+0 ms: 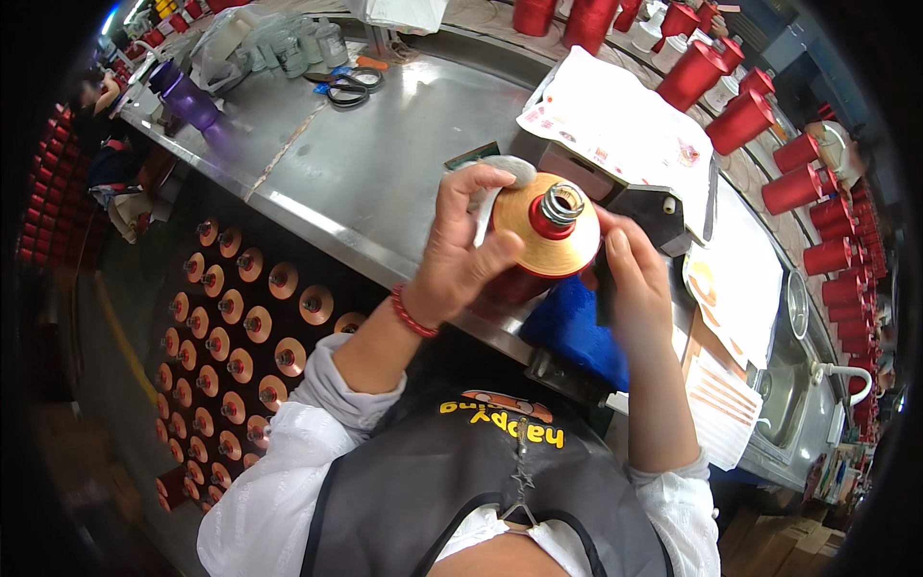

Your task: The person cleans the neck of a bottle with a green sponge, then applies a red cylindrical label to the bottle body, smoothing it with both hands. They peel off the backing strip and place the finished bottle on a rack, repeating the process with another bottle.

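Observation:
In front of me, tilted over the bench edge, is a red bottle with a gold, ringed shoulder and a metal-banded neck. My left hand, a red bracelet at its wrist, grips it from the left, thumb on the shoulder. A grey-white oval pad lies by its fingertips. At the bottle's right rim my right hand is closed, fingers pressed together. Whatever those fingers pinch is hidden; a dark strip shows just below them. Under the bottle is a blue cloth.
Scissors, clear jars and a purple bottle stand back left on the metal bench. Many similar bottles fill the floor at left. Paper sheets cover a box at right; red canisters line a belt beyond.

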`<state>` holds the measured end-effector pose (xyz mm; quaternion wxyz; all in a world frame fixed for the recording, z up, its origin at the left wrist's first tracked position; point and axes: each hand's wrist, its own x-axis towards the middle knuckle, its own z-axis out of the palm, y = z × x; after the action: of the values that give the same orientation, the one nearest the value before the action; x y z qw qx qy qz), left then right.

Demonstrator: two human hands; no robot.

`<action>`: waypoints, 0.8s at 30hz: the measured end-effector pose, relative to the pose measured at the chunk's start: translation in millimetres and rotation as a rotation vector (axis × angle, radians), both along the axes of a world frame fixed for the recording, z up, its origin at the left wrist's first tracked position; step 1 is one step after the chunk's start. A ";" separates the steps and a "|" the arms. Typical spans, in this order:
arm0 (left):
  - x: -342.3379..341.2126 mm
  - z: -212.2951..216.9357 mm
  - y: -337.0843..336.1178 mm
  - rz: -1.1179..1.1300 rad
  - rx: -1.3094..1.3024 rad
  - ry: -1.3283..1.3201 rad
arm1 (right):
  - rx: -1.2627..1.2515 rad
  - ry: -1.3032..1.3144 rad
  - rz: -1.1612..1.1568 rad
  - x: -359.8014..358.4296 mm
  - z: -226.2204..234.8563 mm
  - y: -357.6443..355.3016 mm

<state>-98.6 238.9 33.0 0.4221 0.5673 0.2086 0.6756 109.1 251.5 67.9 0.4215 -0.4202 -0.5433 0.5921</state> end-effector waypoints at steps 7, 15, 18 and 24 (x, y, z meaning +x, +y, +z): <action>-5.9 13.2 -18.6 0.104 -0.140 0.132 | 0.239 -0.071 0.004 -10.5 3.5 -13.0; 11.7 15.8 -26.4 0.133 -0.227 0.121 | 0.231 -0.101 -0.008 -16.4 5.5 -19.4; 14.6 14.8 -25.9 0.204 -0.224 0.161 | 0.244 -0.109 -0.017 -16.8 4.9 -19.8; 15.3 15.1 -24.3 0.253 -0.190 0.216 | 0.288 -0.156 -0.033 -16.6 4.8 -19.7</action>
<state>-83.3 214.7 48.2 0.3607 0.5632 0.3852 0.6358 92.5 231.8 72.7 0.4434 -0.4091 -0.6467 0.4668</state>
